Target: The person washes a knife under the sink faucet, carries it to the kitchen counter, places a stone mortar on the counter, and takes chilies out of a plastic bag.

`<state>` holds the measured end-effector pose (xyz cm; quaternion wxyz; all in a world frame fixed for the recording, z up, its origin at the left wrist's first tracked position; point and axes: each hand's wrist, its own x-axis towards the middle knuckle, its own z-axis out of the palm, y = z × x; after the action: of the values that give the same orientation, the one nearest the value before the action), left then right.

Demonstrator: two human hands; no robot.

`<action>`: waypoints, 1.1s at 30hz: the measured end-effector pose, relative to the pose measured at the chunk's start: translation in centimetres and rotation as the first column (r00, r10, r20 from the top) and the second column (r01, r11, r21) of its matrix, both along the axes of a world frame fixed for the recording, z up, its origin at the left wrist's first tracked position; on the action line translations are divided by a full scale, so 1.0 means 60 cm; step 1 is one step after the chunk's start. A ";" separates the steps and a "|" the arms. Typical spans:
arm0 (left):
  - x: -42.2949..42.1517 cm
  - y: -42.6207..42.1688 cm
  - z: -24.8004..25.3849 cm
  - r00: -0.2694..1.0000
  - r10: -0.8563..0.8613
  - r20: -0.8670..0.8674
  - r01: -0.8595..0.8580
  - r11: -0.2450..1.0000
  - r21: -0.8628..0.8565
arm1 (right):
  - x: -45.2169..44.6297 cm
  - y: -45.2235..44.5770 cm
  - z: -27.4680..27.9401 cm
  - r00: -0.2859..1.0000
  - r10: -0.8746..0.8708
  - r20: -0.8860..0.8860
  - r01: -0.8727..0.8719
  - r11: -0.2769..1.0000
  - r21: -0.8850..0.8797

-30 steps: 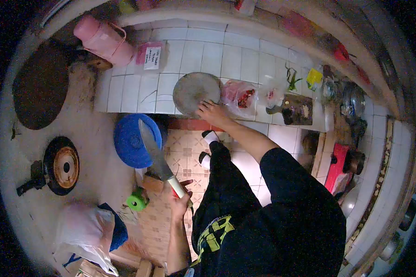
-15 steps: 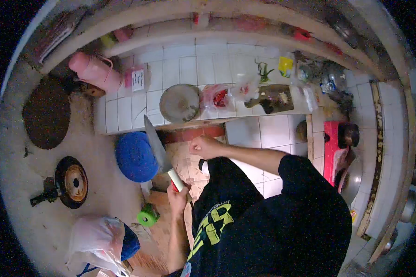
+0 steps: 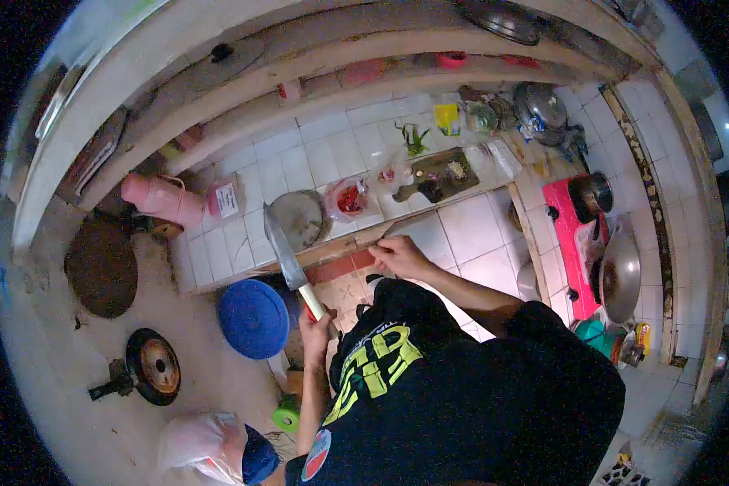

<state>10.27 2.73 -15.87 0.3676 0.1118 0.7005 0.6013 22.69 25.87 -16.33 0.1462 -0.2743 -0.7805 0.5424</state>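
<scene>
My left hand [image 3: 315, 321] is closed round the pale handle of a large knife [image 3: 287, 254], its wide blade pointing up and away from me. In front of the tiled counter's edge, my right hand [image 3: 402, 257] is held with curled fingers; what it holds, if anything, is too small to make out. Beyond the blade lies a round grey stone plate [image 3: 298, 220] on the counter. Beside it are a plastic bag of red pieces [image 3: 347, 199], a smaller clear bag [image 3: 387, 172] and a dark cutting board [image 3: 454, 168] with chopped bits on it.
A blue basin [image 3: 253, 319] stands below the counter at the left. On the left wall hangs a black pan [image 3: 153, 366]. A pink thermos [image 3: 163, 200] is at the counter's left end. The red stove [image 3: 571, 247] with a pot and a wok [image 3: 620, 273] is at the right.
My right hand has come off the stone plate and moved back from the counter, its fingers now curled. The knife stays in my left hand. The view has shifted, showing more shelves and the stove.
</scene>
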 end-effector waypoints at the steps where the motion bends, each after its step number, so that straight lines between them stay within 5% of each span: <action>1: -0.003 0.012 0.009 1.000 0.013 0.009 -0.013 1.000 0.012 | 0.010 0.010 -0.001 0.998 -0.060 -0.010 0.060 0.998 -0.004; 3: -0.012 0.026 0.012 0.999 0.025 0.021 -0.025 1.000 0.019 | 0.037 0.033 -0.036 0.992 -0.096 -0.079 0.103 0.990 0.092; 5: -0.031 0.034 0.006 0.981 -0.175 -0.078 0.172 0.984 -0.045 | 0.061 0.058 -0.029 0.992 -0.113 0.059 0.114 0.993 -0.007; 7: -0.026 0.051 0.028 0.994 -0.110 0.004 0.110 0.994 -0.027 | 0.083 0.079 -0.089 0.965 -0.147 0.218 0.172 0.980 -0.101; 9: -0.031 0.073 0.029 0.988 -0.151 -0.044 0.148 0.986 -0.073 | 0.093 0.095 -0.124 0.963 -0.185 0.197 0.155 0.975 0.160; 12: -0.021 0.100 0.037 0.984 -0.177 0.002 0.177 0.982 -0.068 | 0.099 0.099 -0.123 0.982 -0.055 0.181 0.058 0.998 -0.008; 16: -0.017 0.093 -0.039 0.969 -0.238 0.069 0.240 0.970 -0.028 | 0.050 0.057 -0.073 0.944 -0.190 0.270 0.216 0.974 -0.070; 19: 0.005 0.135 0.028 0.953 -0.302 -0.006 0.300 0.949 -0.094 | 0.012 0.034 0.019 0.942 -0.228 0.245 0.301 0.898 -0.321; 21: 0.006 0.146 0.034 0.926 -0.373 0.064 0.377 0.923 -0.070 | 0.001 0.006 0.008 0.982 -0.186 -0.039 0.163 0.930 -0.329; 22: 0.014 0.159 0.055 0.917 -0.397 0.039 0.399 0.915 -0.056 | 0.006 0.004 0.086 0.984 -0.118 -0.135 0.067 0.940 -0.334; 23: 0.021 0.168 0.067 0.906 -0.423 0.013 0.423 0.905 -0.041 | 0.008 -0.004 0.085 0.980 -0.140 -0.140 0.088 0.941 -0.327; 26: 0.031 0.191 0.097 0.855 -0.510 -0.095 0.518 0.850 0.098 | 0.018 -0.021 0.063 0.987 -0.154 -0.051 0.159 0.981 0.108; 28: 0.037 0.195 0.110 0.766 -0.557 -0.320 0.614 0.782 0.109 | 0.042 -0.029 0.109 0.976 -0.212 -0.049 0.214 0.975 0.056; 33: 0.079 0.207 0.148 0.580 -0.679 -0.450 0.773 0.634 0.039 | 0.105 -0.068 0.101 0.899 -0.387 -0.204 0.386 0.921 -0.042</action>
<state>15.01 15.17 -7.01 0.4176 0.5509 0.5752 0.4373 28.97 21.78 -10.26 0.3319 -0.3652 -0.6907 0.5286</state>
